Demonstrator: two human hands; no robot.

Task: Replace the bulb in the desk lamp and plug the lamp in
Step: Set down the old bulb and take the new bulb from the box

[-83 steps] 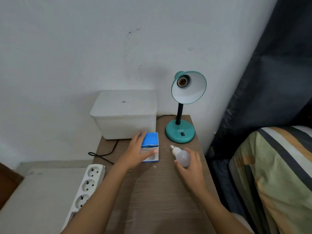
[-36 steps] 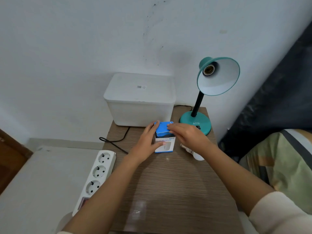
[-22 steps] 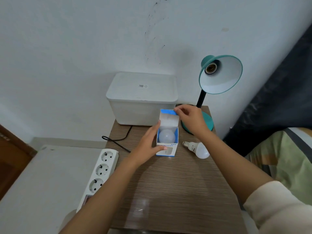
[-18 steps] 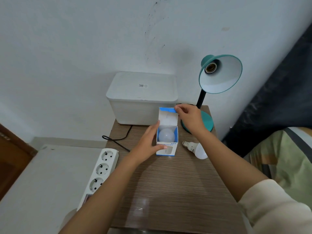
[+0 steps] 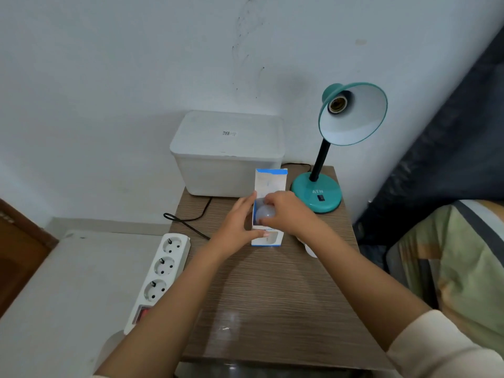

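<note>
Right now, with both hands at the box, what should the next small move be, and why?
Probably lift the new bulb straight out of the bulb box: the flap is open, the right hand has its fingers around the bulb, the left hand steadies the box, and the desk lamp's socket is empty.

Looking forward and down from head height, straight over a small wooden table (image 5: pixel 272 296) set against a white wall (image 5: pixel 109 64). Close in, near enough to catch both forearms reaching up from the bottom edge, with the left hand (image 5: pixel 234 227) and right hand (image 5: pixel 291 214) meeting at a box (image 5: pixel 270 184) with a bulb (image 5: pixel 264 214) in it, just above mid-frame. Wide-angle, bending the edges. Taking in a lamp (image 5: pixel 354 115) upper right, a power strip (image 5: pixel 161 268) lower left, a striped bed cover (image 5: pixel 450 255) far right. Only the one view.
</note>
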